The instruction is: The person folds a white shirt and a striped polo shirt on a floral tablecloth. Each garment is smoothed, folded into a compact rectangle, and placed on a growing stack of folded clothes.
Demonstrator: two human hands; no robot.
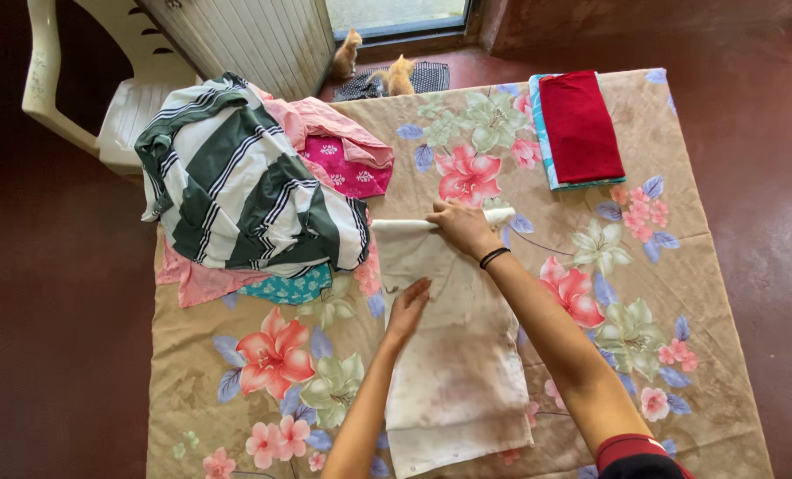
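This is a room in a home, used for sorting laundry. A bench [706, 266] is covered with a flowered bedsheet and carries a heap of clothes [245, 186] and a small stack of folded cloths [578, 124]. A white plastic chair [86, 80] stands beside it on a dark red floor [50, 337]. At the far side two ginger kittens [396, 75] sit by a doormat [418, 80] at an open doorway, next to a white slatted door [254, 35].

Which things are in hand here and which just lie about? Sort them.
In hand: white cloth, left hand, right hand.
Lying about: striped cloth, pink clothes, red cloth, chair, two cats, floral sheet.
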